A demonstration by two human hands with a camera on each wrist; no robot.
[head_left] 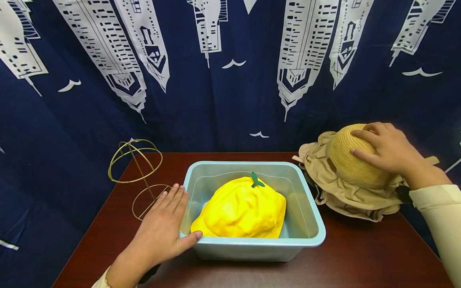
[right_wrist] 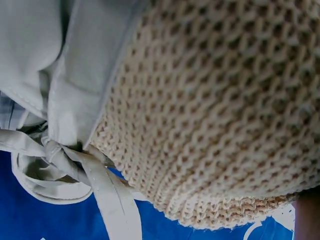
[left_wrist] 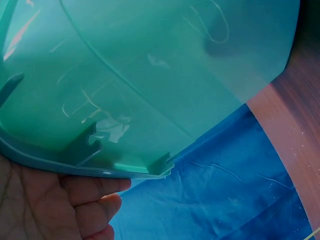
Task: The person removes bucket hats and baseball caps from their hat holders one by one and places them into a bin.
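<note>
In the head view my right hand [head_left: 390, 150] grips the woven straw crown of a sun hat [head_left: 347, 160], thumb and fingers curved over it. Beige cloth spreads around and below that crown; the right wrist view shows its close weave and a knotted beige tie [right_wrist: 65, 160]. My left hand [head_left: 162, 224] lies with straight fingers along the left rim of a pale blue plastic bin [head_left: 309, 208]. Inside the bin sits a yellow cap [head_left: 241, 208] with a green leaf-shaped tip. From below, the left wrist view shows the bin's underside and my fingers at its rim.
A gold wire hat stand [head_left: 138, 160] stands behind my left hand. The bin and hats are on a dark reddish-brown table [head_left: 360, 248]. Behind it hangs a navy cloth [head_left: 230, 100] printed with white buildings.
</note>
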